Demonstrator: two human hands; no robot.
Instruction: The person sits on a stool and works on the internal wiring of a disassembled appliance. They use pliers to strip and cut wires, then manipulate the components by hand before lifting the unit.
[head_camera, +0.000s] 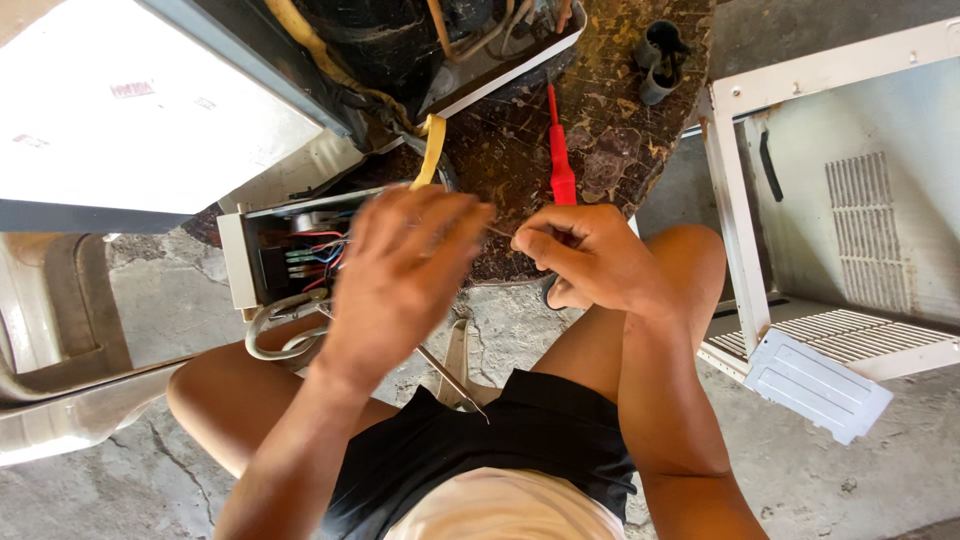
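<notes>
My left hand (400, 270) is raised in front of me, blurred, with fingers curled toward my right hand (585, 255). Between the two hands runs a thin wire (500, 232); the right hand's fingertips pinch its end. Whether the left hand grips it is hidden by blur. Just behind the left hand stands an open electrical box (290, 250) with red, blue and green wires inside. A yellow strap (430, 150) rises behind the left hand.
A red screwdriver (560, 150) lies on a worn round table (620, 110). Pliers (455, 365) rest on the concrete floor between my knees. A white appliance casing (830, 230) stands at the right, a white panel (130, 110) at the upper left.
</notes>
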